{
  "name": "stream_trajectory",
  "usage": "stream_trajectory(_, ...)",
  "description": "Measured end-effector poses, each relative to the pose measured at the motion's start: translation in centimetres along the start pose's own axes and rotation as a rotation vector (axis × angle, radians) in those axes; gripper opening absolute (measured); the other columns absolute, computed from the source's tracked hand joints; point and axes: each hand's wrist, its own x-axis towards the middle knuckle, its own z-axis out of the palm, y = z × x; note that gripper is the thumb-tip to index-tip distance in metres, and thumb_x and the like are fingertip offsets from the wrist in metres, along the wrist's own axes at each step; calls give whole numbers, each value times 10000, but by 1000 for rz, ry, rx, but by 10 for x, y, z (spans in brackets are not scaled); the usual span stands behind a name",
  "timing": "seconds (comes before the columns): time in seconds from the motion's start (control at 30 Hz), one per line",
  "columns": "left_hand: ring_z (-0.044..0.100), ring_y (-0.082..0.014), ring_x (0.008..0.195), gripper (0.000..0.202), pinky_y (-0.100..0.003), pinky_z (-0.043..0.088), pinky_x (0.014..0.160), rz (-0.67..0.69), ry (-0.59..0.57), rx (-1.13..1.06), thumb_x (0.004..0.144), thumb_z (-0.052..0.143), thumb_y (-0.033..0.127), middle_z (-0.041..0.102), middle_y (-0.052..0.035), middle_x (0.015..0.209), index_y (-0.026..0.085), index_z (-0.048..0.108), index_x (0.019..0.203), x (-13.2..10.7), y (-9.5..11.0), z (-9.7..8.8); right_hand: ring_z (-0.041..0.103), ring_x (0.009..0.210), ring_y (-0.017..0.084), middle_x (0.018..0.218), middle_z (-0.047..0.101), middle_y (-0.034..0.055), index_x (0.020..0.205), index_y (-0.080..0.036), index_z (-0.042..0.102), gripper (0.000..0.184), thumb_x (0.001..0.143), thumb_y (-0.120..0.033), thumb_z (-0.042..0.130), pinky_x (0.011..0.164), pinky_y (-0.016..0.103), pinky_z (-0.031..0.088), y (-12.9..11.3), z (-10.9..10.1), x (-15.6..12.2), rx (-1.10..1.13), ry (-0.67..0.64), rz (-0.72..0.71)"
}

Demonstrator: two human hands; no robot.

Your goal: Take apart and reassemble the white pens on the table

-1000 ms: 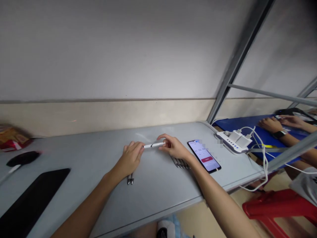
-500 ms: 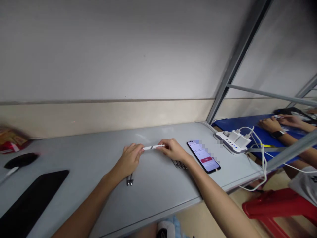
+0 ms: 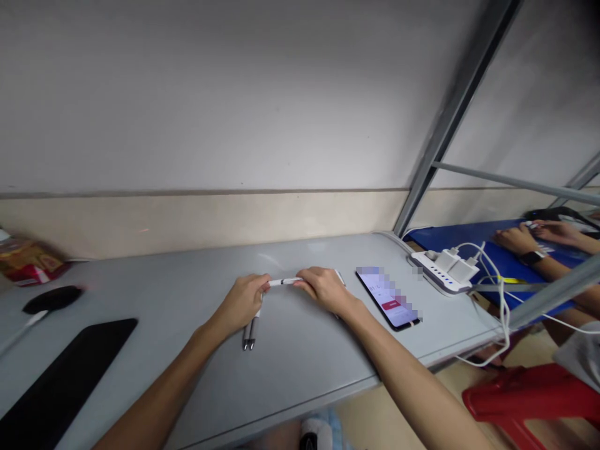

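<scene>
Both hands grip a slim white pen [image 3: 282, 282] with a dark band near its middle, held level just above the grey desk [image 3: 300, 362]. My left hand [image 3: 247, 299] is closed on its left end, and my right hand [image 3: 323, 286] is closed around the right end. Two similar pens [image 3: 250, 334] with metallic ends lie side by side on the desk, partly under my left hand. A bit of another white, pen-like thing [image 3: 339, 277] shows behind my right hand, which hides most of it.
A lit phone [image 3: 387, 299] lies right of my right hand, near a white power strip [image 3: 440, 273] with chargers and cables. Left are a black flat device [image 3: 70, 381], a dark oval object [image 3: 52, 299] and a red-yellow package [image 3: 30, 259]. Another person's hands [image 3: 520, 239] are at a blue table.
My right hand has turned and covers more of the pen's right end. The pens under it are now mostly hidden. The view has shifted slightly.
</scene>
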Motion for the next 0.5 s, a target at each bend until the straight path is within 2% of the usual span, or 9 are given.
stream_trajectory(0.07,524,-157,657,202,-281,391,646,13,23,1,801,379,111,584,-4,695,210,513,687,0,0,1,506,645,143,740,624,52,924,-189,664,381,943,-478,416,622,252,319,0,1,0,86,17,64)
stream_trajectory(0.13,529,-158,666,217,-286,404,665,35,34,-17,853,368,156,594,-8,719,207,544,737,-1,3,3,467,597,122,670,585,16,890,-186,665,346,903,-487,496,597,241,318,-1,0,1,280,51,151)
stream_trajectory(0.23,560,-167,778,241,-305,418,760,88,35,-44,927,366,282,629,-16,826,210,592,881,-2,10,4,487,644,120,715,571,6,864,-178,644,316,816,-489,614,601,228,365,-2,-4,6,729,132,264)
stream_trajectory(0.3,567,-175,890,246,-325,403,847,113,36,-40,938,379,329,642,-16,918,228,600,976,-2,12,5,532,745,136,837,588,32,873,-180,607,312,820,-488,599,648,236,416,-2,-8,9,1079,188,321)
stream_trajectory(0.37,560,-183,934,256,-336,397,865,98,53,-3,939,379,344,640,-23,963,233,596,1017,-2,11,5,532,714,128,823,564,24,932,-202,564,300,849,-491,551,630,240,437,1,-11,10,1389,211,403)
stream_trajectory(0.43,550,-204,946,244,-356,398,855,40,104,88,927,392,346,635,-42,972,222,589,1002,-2,6,5,408,525,90,654,441,-42,999,-242,528,277,854,-476,549,497,202,372,7,-13,10,1587,239,471)
stream_trajectory(0.5,535,-234,977,219,-383,395,846,-30,135,206,909,413,330,625,-58,1002,222,578,1003,-2,-1,6,258,443,73,594,323,-77,1078,-296,487,277,852,-432,574,402,170,233,14,-13,9,1686,260,478)
